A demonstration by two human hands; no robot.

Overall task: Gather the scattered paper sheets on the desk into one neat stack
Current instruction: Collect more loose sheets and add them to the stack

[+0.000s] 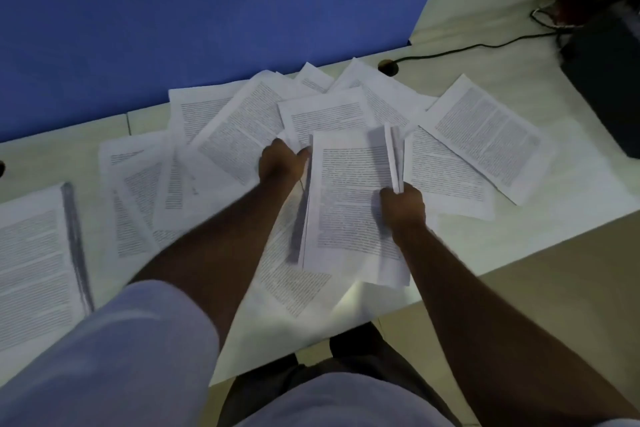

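Both hands, left hand (pixel 280 163) and right hand (pixel 403 201), grip a sheaf of papers (pixel 349 204); print unreadable, about ten loose sheets (pixel 485 135) on the desk (pixel 519 239).

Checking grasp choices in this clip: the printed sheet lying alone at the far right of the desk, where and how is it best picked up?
Probably by its near right corner, coming from the right with the right hand. That sheet lies flat and skewed on the desk; its right edges rest on bare desk, so fingers could slide under, while its left edge overlaps neighbouring sheets.
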